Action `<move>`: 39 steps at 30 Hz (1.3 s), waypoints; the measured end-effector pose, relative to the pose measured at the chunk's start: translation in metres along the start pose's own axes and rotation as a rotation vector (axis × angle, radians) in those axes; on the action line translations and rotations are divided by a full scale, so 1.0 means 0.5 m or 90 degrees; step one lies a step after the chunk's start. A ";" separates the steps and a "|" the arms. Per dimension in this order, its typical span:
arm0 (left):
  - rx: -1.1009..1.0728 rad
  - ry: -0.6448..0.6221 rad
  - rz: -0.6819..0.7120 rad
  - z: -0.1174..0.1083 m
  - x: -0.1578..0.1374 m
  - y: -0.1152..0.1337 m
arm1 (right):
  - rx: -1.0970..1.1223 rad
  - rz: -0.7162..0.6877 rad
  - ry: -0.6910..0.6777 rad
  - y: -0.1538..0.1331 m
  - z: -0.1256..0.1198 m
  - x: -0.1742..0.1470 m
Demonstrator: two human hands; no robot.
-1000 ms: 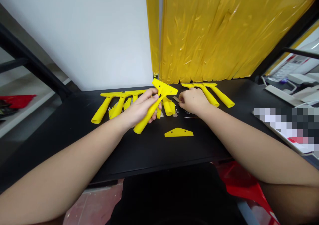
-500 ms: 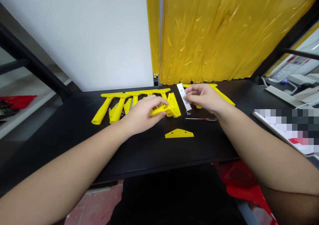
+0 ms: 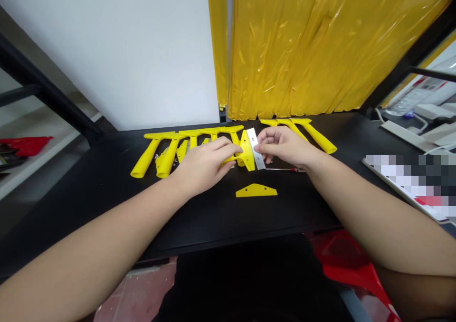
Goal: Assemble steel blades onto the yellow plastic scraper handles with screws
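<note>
My left hand (image 3: 215,163) is closed round the handle of a yellow scraper (image 3: 246,153), whose flat head points right. Between the fingertips and thumb of my right hand (image 3: 280,144) is a silver blade (image 3: 256,150) with holes in it. The blade stands upright along the edge of the scraper head; whether they touch I cannot tell. A loose yellow cover plate (image 3: 256,190) with two holes lies on the black table in front. Behind my right hand's fingers a thin screwdriver (image 3: 281,170) is partly hidden.
Several yellow scraper handles (image 3: 167,156) lie in a row on the left, with small yellow plates among them. More yellow scrapers (image 3: 315,134) lie at the back right. Yellow plastic sheeting (image 3: 320,46) and a white panel (image 3: 142,51) rise behind the black table (image 3: 199,222).
My right hand has brought the blade left and slightly down to the scraper head. The scraper in my left hand has turned a little, its head now more upright.
</note>
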State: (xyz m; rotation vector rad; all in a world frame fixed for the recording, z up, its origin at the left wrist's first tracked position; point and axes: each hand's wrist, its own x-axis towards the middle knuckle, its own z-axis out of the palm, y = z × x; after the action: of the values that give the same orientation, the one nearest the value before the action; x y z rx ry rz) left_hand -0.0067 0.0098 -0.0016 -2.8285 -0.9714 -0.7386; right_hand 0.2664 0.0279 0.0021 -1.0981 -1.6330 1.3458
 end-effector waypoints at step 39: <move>0.048 0.007 0.004 -0.002 -0.001 -0.003 | -0.222 -0.249 0.169 0.000 -0.029 0.002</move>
State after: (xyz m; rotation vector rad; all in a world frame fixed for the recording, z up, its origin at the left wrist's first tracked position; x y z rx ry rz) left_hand -0.0083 0.0107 -0.0008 -2.7582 -0.9672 -0.7013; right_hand 0.2791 0.0339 0.0048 -1.0298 -1.8004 0.6524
